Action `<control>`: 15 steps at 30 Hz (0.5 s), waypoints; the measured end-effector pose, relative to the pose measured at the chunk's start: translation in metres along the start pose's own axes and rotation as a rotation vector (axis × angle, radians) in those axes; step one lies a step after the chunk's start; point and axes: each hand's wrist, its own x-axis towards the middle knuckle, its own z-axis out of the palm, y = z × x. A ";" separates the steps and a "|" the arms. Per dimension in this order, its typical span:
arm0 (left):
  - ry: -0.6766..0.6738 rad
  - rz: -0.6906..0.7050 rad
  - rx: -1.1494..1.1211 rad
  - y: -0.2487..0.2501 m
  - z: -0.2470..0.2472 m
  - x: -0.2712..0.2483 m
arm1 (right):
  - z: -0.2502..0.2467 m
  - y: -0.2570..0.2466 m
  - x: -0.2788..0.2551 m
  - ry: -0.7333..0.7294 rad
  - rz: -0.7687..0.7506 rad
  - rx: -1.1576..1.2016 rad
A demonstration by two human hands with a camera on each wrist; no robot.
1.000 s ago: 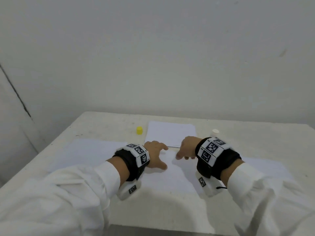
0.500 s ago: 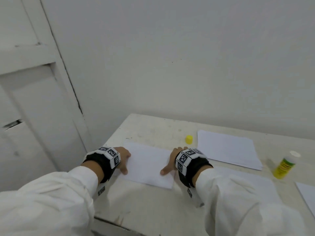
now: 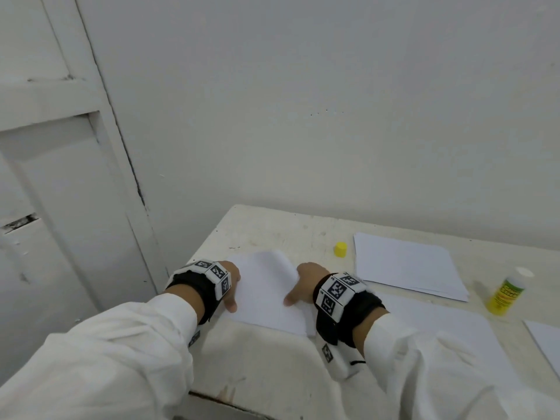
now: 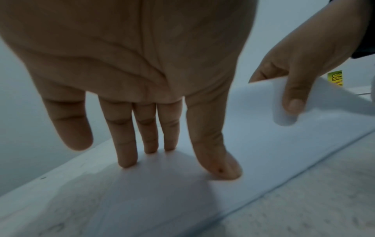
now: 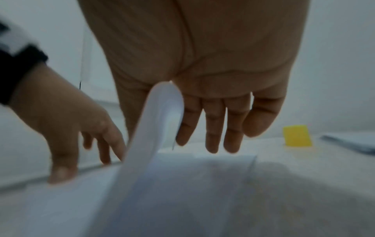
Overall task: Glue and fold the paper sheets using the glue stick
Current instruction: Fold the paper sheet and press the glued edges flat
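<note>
White paper sheet point(image 3: 266, 294) flat on worktop point(image 3: 272, 356); left grip point(image 3: 231, 278) released, fingertips pressing at 9 o'clock; right grip point(image 3: 303, 283) pinching curled edge at 3 o'clock.

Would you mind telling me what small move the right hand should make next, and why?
Probably carry the lifted edge across toward the left hand. The right hand pinches the sheet's curled edge, while the left fingers press its other side flat, so the fold is only begun.
</note>
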 end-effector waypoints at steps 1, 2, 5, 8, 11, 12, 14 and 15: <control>0.010 0.001 -0.009 -0.001 0.001 0.000 | 0.002 0.000 -0.001 0.029 0.011 0.124; 0.010 0.004 -0.005 -0.001 0.001 0.001 | 0.003 0.001 -0.004 0.055 0.036 0.250; -0.002 0.014 0.032 0.000 0.002 0.002 | 0.005 0.008 -0.010 0.096 0.169 0.582; 0.010 0.026 0.019 -0.001 0.003 0.005 | 0.011 0.013 -0.014 0.083 0.239 0.736; 0.012 0.037 -0.015 -0.003 0.004 0.004 | 0.018 0.015 -0.021 0.085 0.196 0.788; 0.012 0.038 -0.030 -0.004 0.004 0.004 | 0.020 0.014 -0.023 0.096 0.154 0.773; 0.033 0.033 -0.098 -0.008 0.007 0.006 | 0.023 0.013 -0.030 0.096 0.086 0.749; 0.053 0.021 -0.146 -0.009 0.009 0.005 | 0.024 0.011 -0.034 0.080 0.066 0.744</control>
